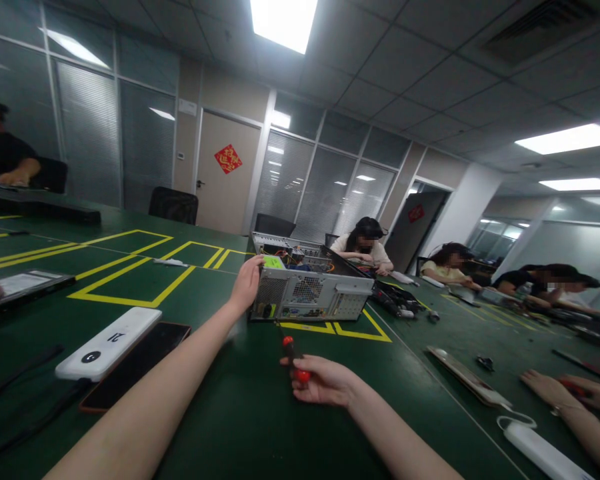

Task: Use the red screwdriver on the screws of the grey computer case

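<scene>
An open metal computer case [325, 293] lies on the green table with its back panel facing me, ports and a round fan grille showing. My left hand [247, 283] grips the case's upper left corner, beside a power supply with a green label [273, 262]. In my right hand [323, 380], in front of the case, is a screwdriver [295, 359] with a red and black handle. Its thin shaft points toward the lower left edge of the back panel; whether the tip touches it cannot be made out.
Left of my left arm lie a white power bank [110, 343] and a dark phone [137, 365]. Black parts [397, 299] lie right of the case. Another person's hands [555, 393] rest at the right, near a phone [467, 377] and a white device [543, 453]. Several people sit around.
</scene>
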A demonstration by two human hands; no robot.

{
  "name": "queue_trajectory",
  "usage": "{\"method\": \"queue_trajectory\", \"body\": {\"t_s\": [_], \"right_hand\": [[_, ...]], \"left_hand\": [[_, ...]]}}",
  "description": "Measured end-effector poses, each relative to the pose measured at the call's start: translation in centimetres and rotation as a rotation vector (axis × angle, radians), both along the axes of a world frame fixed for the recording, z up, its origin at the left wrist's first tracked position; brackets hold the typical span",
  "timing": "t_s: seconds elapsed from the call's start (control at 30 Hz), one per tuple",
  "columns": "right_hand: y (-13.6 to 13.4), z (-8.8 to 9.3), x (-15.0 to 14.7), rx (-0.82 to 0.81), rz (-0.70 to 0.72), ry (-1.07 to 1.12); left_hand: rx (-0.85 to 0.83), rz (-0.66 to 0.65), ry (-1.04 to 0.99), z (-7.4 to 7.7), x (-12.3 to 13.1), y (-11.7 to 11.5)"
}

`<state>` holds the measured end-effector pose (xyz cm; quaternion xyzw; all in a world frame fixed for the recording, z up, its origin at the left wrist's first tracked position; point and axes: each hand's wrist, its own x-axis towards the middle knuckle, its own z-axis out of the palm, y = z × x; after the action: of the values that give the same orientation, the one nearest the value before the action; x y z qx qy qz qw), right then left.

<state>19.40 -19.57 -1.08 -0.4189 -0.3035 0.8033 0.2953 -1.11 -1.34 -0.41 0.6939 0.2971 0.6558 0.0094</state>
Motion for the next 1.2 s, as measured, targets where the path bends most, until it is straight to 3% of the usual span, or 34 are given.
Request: {"method": "queue_trajectory", "body": {"t_s": [0.1, 0.2, 0.33, 0.6, 0.73, 0.9, 1.0, 1.2], "right_hand": [[0.3, -0.1, 0.0, -0.131, -0.099, 0.015], [0.4, -0.2, -0.2, -0.230, -0.095, 0.101], [0.1, -0.1, -0.3, -0.183, -0.090, 0.149], [-0.7, 0.7, -0.4, -0.005, 0.123, 0.114], [-0.3, 0.4, -0.1, 0.011, 0.047, 0.075], [0.2, -0.2, -0.1, -0.144, -0.102, 0.064], [0.4, -0.2, -0.1, -0.216, -0.076, 0.077], [0.1, 0.1, 0.0, -0.123, -0.002, 0.050]], "left_hand": [[0.001, 0.000, -0.005, 0.0, 0.0, 0.0], [-0.004, -0.006, -0.005, 0.0, 0.0, 0.0], [-0.011, -0.011, -0.014, 0.1, 0.0, -0.1], [-0.019, -0.010, -0.021, 0.1, 0.0, -0.2], [-0.023, -0.017, -0.020, 0.1, 0.0, -0.1], [-0.013, -0.011, -0.015, 0.0, 0.1, 0.0], [0.000, -0.010, -0.011, 0.0, 0.1, 0.0], [0.001, 0.001, 0.000, 0.0, 0.0, 0.0]]}}
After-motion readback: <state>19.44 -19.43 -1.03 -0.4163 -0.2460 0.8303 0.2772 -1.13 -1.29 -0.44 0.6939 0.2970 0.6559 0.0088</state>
